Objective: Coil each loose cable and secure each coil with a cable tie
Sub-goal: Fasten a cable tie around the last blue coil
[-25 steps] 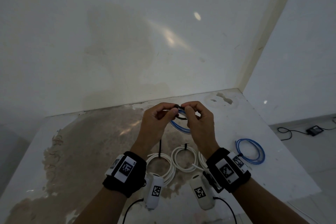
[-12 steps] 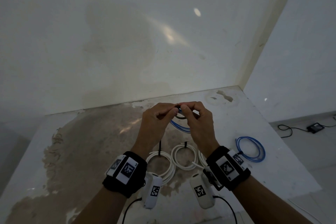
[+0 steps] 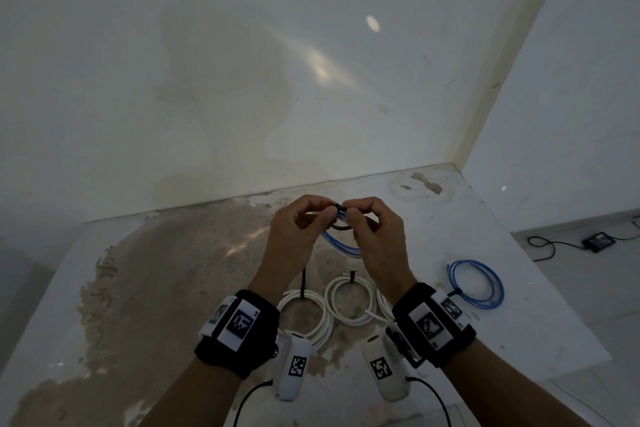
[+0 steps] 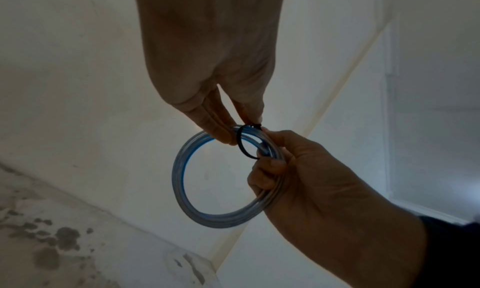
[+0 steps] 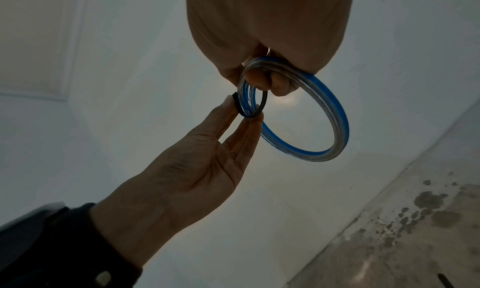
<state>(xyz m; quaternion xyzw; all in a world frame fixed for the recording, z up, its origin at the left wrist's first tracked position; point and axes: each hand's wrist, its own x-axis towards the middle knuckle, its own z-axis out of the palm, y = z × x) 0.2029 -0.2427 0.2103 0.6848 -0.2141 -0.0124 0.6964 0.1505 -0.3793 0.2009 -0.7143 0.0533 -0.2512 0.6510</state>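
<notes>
I hold a coil of blue cable (image 3: 341,246) up above the table (image 3: 173,270). A black cable tie (image 3: 341,227) runs in a loose loop round the coil's strands. My left hand (image 3: 329,215) pinches the tie near its head, as the left wrist view shows: the tie (image 4: 242,144) sits under the fingertips (image 4: 223,134). My right hand (image 3: 349,215) grips the coil (image 5: 337,128) with fingers curled through it, just beside the tie (image 5: 262,105). In the left wrist view the blue cable coil (image 4: 182,179) hangs below both hands.
Two white coils (image 3: 304,315) (image 3: 349,302) with black ties lie on the table under my wrists. A third white coil (image 3: 382,302) is partly hidden. Another tied blue coil (image 3: 478,288) lies at the right. The wall stands close behind. A black adapter (image 3: 599,241) is on the floor.
Both hands keep the same hold on the tie and the coil and stay in the same place above the table. Only the fingertips shift slightly.
</notes>
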